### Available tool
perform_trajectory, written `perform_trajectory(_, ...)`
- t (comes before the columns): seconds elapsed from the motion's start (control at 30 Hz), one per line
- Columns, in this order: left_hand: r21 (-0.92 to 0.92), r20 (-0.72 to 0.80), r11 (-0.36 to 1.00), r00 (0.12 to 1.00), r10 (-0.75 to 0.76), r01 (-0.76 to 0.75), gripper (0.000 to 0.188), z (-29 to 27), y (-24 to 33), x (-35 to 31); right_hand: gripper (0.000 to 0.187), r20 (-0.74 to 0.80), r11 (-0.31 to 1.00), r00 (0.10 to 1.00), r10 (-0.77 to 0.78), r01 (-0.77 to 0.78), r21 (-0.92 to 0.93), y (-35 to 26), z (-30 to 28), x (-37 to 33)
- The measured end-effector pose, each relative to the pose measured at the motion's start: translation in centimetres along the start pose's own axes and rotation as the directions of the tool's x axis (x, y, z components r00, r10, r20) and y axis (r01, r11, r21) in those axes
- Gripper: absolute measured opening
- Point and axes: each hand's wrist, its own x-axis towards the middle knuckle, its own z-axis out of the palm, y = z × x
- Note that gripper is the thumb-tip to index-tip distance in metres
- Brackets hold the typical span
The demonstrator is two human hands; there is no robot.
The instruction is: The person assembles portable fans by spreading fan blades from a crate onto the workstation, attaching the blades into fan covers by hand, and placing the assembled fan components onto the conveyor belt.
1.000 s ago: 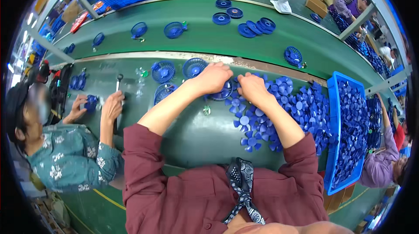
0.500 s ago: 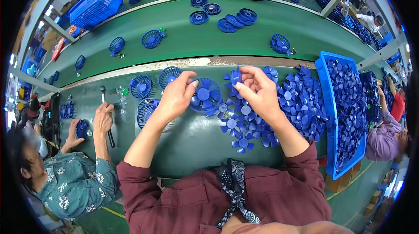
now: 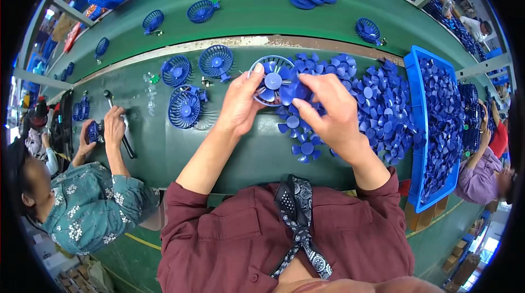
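Note:
My left hand (image 3: 239, 102) grips a round blue fan housing (image 3: 273, 81) by its left rim, the thumb lying over the edge. A blue fan blade (image 3: 293, 90) is pinched in my right hand (image 3: 334, 108), overlapping the housing's right side; I cannot tell whether its hub sits on the housing's middle. Beside my right hand spreads a heap of loose blue fan blades (image 3: 377, 104). Several slotted housings, one of them a fan housing (image 3: 186, 108) with a small motor part, lie left of my left hand.
At the right stands a blue tray (image 3: 418, 129) full of fan blades. Beyond the bench edge runs a green conveyor belt (image 3: 235, 22) bearing housings and round covers. On my left a co-worker (image 3: 98, 205) handles a small blue part near a black-handled tool (image 3: 128, 142).
My hands have come together: the left brought the housing right and up, and the right brought the fan blade against it. The view has shifted, and the co-worker's hands moved slightly.

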Motion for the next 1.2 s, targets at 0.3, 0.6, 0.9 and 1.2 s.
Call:
perform_trajectory(0.3,-0.037,0.031,0.998,0.999,0.043,-0.042,0.038,0.0,-1.7,0.0,0.037,0.122,0.98,0.992,-0.006,0.031,-0.196,0.6,1.6,0.1)
perform_trajectory(0.6,0.119,0.005,0.986,0.992,-0.123,0.121,0.023,-2.5,0.0,3.3,0.038,0.022,0.984,0.985,0.173,-0.172,-0.052,3.2,-1.1,-1.3)
perform_trajectory(0.9,0.813,-0.227,0.54,0.737,0.637,-0.216,0.037,-14.5,10.2,23.5,0.04,0.124,0.946,0.963,0.24,-0.261,0.192,2.1,4.1,-3.2)
perform_trajectory(1.2,0.927,-0.375,0.196,0.797,0.474,0.319,0.025,-17.9,11.5,28.3,0.039,0.131,0.947,0.962,0.238,-0.26,0.189,4.1,6.1,-4.3)
